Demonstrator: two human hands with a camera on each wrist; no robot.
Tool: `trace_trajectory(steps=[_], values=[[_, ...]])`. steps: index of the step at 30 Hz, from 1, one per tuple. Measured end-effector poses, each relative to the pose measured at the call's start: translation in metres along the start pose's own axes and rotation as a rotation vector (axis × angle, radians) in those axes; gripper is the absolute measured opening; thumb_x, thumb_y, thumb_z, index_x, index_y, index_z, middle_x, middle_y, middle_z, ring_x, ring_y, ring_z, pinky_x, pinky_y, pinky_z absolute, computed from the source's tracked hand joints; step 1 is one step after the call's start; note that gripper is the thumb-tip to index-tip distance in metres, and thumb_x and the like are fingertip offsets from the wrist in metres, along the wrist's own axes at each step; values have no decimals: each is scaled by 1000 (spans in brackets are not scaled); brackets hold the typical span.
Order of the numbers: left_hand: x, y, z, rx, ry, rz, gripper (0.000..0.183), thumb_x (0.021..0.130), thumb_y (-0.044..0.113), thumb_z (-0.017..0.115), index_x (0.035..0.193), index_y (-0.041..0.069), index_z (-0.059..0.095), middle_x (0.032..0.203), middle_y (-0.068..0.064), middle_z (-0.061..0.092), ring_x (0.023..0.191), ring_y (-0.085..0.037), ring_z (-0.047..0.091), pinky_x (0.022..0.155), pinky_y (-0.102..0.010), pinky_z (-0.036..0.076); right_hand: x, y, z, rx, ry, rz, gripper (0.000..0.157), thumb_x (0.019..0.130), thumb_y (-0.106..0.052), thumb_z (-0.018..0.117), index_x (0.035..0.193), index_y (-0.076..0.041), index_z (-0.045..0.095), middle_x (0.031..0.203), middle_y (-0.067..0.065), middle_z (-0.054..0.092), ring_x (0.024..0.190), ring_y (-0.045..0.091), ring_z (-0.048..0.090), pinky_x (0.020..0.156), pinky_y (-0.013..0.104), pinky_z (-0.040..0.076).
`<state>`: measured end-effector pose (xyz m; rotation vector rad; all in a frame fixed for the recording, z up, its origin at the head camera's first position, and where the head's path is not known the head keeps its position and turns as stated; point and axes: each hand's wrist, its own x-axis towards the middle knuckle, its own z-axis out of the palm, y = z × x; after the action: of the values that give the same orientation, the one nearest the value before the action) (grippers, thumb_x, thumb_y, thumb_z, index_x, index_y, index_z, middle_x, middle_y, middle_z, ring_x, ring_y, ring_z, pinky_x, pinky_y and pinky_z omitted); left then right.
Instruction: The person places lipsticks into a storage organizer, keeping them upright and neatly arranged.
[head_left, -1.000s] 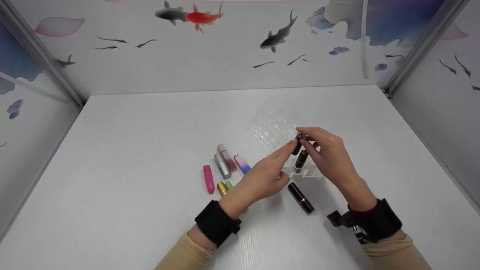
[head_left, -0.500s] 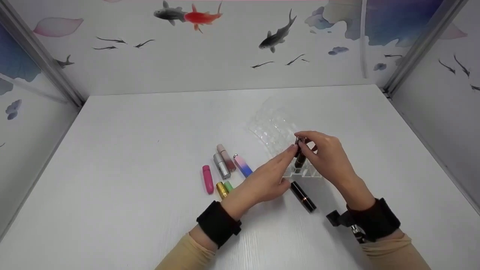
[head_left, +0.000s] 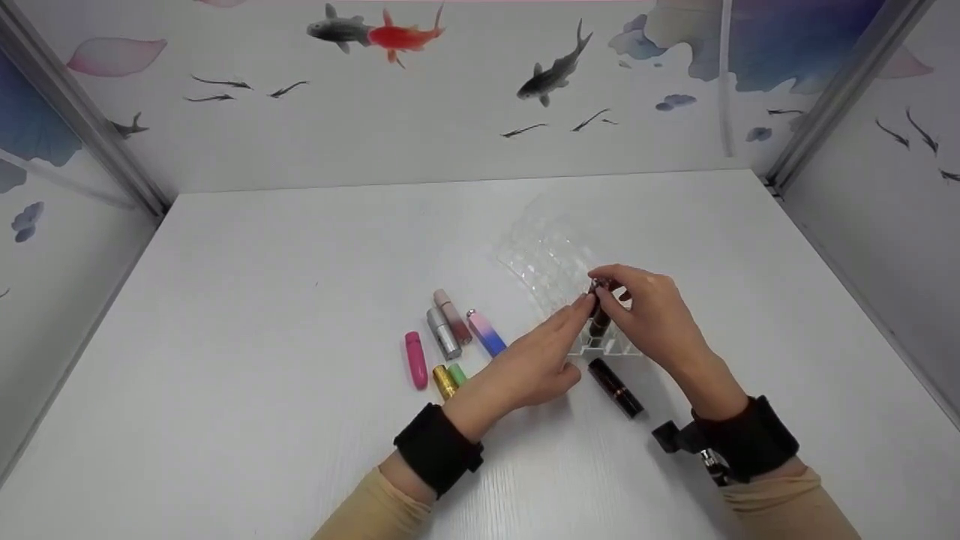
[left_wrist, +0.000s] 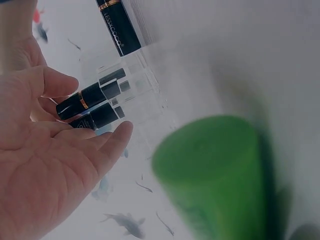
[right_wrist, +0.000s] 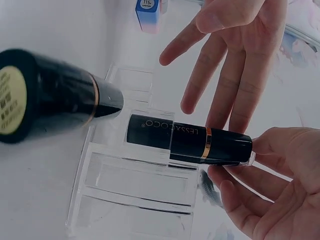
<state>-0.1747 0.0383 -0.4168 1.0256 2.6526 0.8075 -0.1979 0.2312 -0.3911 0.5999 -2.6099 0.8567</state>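
Note:
A black lipstick with a gold band (right_wrist: 192, 142) stands in a slot of the clear organizer (right_wrist: 137, 200). Just behind it is a second black lipstick (left_wrist: 100, 116), whose shiny top my right hand (head_left: 660, 311) pinches between thumb and fingers; its lower part seems to be at the neighbouring slot, partly hidden. My left hand (head_left: 532, 360) has its fingers stretched out, their tips beside the second lipstick's top; whether they touch is unclear. Another black lipstick (head_left: 616, 388) lies on the table in front of the organizer.
Left of my left hand lie a pink tube (head_left: 415, 360), a silver tube (head_left: 444, 334), a pale pink gloss (head_left: 453, 316), a pink-blue lipstick (head_left: 487, 332), a gold tube (head_left: 444, 381) and a green tube (head_left: 457, 373). Crumpled clear plastic (head_left: 544, 247) lies behind the organizer.
My right hand has lowered the second lipstick toward the organizer, with the left fingertips moving down beside it. The loose black lipstick has shifted slightly to the right.

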Motion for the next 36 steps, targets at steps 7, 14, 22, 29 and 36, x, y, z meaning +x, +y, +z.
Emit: trace_trajectory(steps=[7,14,22,29,36], values=[[0,1,0,29,-24,22,84,94,10,58,161,8,8,169,-7,14,155,-19,20,125,-30,23,0,2,0,7,-29,45,21,93,1,63,113,1,70,107,16,73,92,29,71,78,47,59],[0,5,-5,9,-38,-10,85,97,15,58,161,9,3,170,-7,7,156,-16,16,125,-29,23,2,2,-1,19,-51,65,21,93,0,64,112,1,71,109,16,72,93,29,72,78,48,59],[8,18,-9,39,-41,-48,83,98,20,57,160,2,5,169,-13,10,154,-19,23,122,-29,30,0,5,-3,34,-65,72,20,93,-1,64,112,0,71,108,15,72,93,29,72,79,48,59],[12,20,-4,55,-54,-52,84,99,19,58,160,2,3,167,-11,19,150,-17,32,119,-28,35,-2,4,-6,38,-93,89,22,95,-2,62,114,-2,72,110,15,73,94,29,72,80,46,59],[12,18,-3,52,-69,-62,85,97,17,58,160,4,3,168,-9,16,151,-17,31,120,-28,34,-1,3,-7,33,-118,64,22,95,-2,63,114,-1,73,110,15,74,93,28,72,80,44,60]])
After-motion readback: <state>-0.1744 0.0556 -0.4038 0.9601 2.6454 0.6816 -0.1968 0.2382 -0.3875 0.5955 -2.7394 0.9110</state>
